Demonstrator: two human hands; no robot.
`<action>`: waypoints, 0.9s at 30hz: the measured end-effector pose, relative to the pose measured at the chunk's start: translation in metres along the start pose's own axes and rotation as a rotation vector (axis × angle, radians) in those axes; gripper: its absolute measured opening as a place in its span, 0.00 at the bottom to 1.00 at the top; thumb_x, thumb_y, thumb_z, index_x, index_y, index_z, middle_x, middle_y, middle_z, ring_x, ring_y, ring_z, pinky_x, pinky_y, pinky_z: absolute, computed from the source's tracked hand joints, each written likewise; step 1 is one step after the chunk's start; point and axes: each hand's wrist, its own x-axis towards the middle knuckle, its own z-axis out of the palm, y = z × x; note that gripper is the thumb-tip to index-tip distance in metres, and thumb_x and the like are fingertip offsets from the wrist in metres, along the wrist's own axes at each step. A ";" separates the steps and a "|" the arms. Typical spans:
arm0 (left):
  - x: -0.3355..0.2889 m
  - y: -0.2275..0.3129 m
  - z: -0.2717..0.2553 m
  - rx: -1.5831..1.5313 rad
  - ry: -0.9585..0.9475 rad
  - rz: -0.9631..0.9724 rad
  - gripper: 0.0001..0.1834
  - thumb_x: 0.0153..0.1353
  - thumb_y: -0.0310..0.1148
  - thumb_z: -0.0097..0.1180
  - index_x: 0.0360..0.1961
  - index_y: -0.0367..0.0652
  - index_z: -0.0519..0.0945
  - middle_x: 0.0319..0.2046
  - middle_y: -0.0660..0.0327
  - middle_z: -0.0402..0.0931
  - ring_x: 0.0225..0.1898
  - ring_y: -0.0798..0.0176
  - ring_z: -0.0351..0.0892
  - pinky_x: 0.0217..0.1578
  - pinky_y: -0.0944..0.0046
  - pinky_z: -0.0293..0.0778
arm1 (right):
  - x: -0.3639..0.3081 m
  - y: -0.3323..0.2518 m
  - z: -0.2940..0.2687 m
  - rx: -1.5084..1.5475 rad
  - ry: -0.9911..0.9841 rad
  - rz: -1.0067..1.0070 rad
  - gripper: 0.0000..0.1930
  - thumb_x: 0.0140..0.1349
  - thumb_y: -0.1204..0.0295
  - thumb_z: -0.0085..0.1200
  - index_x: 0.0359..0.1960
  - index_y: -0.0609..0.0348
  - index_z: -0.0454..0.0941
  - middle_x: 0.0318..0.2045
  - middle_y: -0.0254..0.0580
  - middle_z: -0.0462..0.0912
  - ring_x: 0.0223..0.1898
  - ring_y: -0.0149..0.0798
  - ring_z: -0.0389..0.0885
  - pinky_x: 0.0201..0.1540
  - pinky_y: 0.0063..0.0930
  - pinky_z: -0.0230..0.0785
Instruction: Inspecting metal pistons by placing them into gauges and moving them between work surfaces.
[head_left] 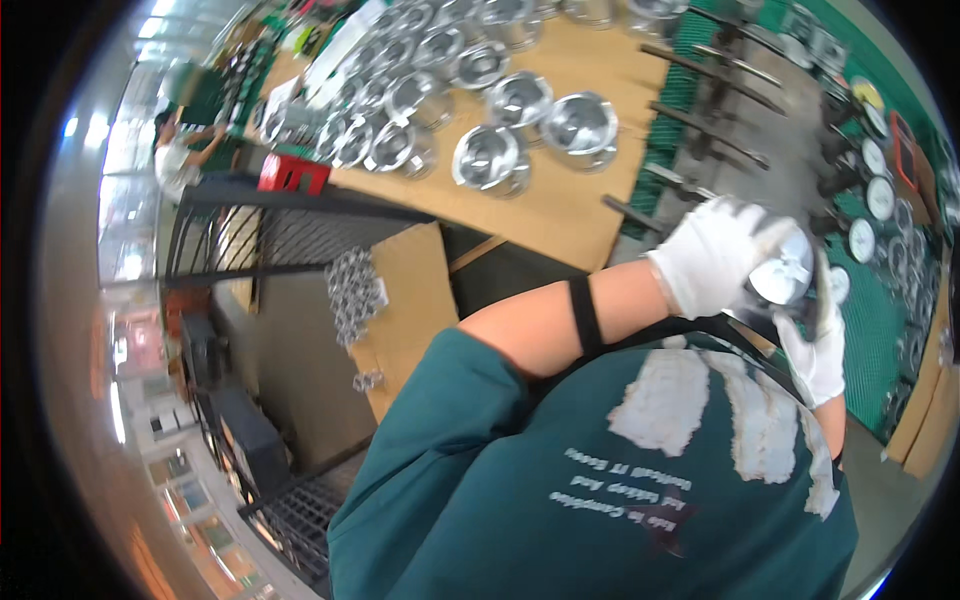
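Observation:
My left hand (715, 255), in a white glove, comes in from the left with its fingers curled over the upper rim of a shiny round metal part (782, 272). From below on the right, my white-gloved right hand (815, 350) grips the same part, with fingers up along its right side. The round face of the part is tilted up toward me and looks polished. Its underside is hidden by the gloves. Just beyond the hands lies a grey metal work surface (715, 150) with several dark bars sticking out toward the left.
Several clear, shiny round cups (487, 160) stand on a brown cardboard sheet (580, 215) at the far left. Right of the hands, round white-faced discs (862, 240) line green matting (865, 340). A red crate (293, 174) and another person (178, 158) are farther left.

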 end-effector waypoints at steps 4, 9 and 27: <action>0.010 0.000 0.006 -0.002 -0.041 -0.126 0.38 0.45 0.39 0.67 0.59 0.42 0.71 0.43 0.51 0.77 0.42 0.45 0.79 0.41 0.51 0.75 | -0.002 0.011 0.006 0.496 -0.266 0.605 0.32 0.65 0.70 0.54 0.68 0.67 0.57 0.50 0.53 0.78 0.41 0.37 0.83 0.43 0.27 0.77; 0.009 -0.010 0.013 0.025 -0.055 -0.153 0.47 0.42 0.40 0.74 0.64 0.43 0.65 0.52 0.49 0.74 0.49 0.42 0.78 0.48 0.50 0.76 | 0.000 0.003 0.024 0.544 -0.254 0.536 0.44 0.61 0.73 0.56 0.74 0.67 0.41 0.48 0.51 0.78 0.38 0.37 0.80 0.44 0.27 0.74; 0.027 -0.023 0.029 -0.155 -0.022 -0.139 0.51 0.40 0.30 0.75 0.67 0.45 0.62 0.61 0.49 0.69 0.60 0.45 0.73 0.59 0.54 0.72 | 0.009 0.030 0.026 0.363 -0.125 0.354 0.48 0.60 0.67 0.58 0.74 0.70 0.39 0.46 0.50 0.80 0.43 0.35 0.80 0.49 0.26 0.72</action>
